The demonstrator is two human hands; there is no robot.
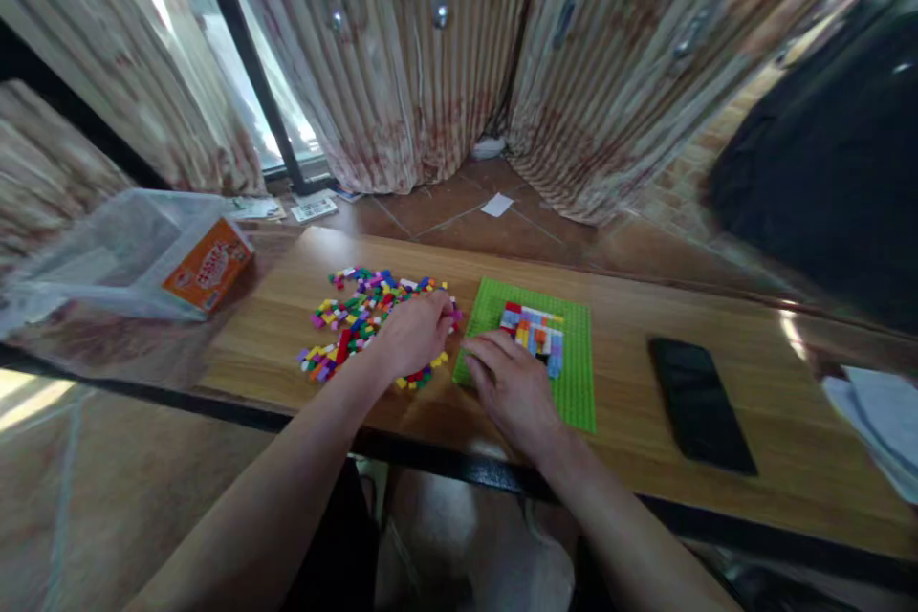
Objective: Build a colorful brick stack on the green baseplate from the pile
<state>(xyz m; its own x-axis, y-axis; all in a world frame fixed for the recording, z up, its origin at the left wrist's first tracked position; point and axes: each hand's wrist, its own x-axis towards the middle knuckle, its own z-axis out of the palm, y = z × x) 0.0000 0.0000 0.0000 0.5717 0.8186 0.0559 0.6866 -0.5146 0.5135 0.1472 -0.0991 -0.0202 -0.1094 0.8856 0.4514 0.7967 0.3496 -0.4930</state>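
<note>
My left hand [418, 333] is over the right side of a loose pile of small coloured toy bricks [359, 306], its fingers curled together. Whatever may be between those fingertips is hidden. Over the left part of a green studded baseplate [578, 392] lies my right hand [513, 387], with thumb and fingers drawn close in a pinch; I cannot make out what they hold. Beside its knuckles, a flat block of built-up bricks [537, 335] in red, light blue, white, orange and yellow sits on the baseplate, partly covered by the hand.
To the right on the wooden table [623, 325] lies a black phone [699, 404]. White papers [879, 421] are at the far right edge. A clear plastic box [136, 249] with an orange label stands on the left. Curtains [402, 67] hang behind.
</note>
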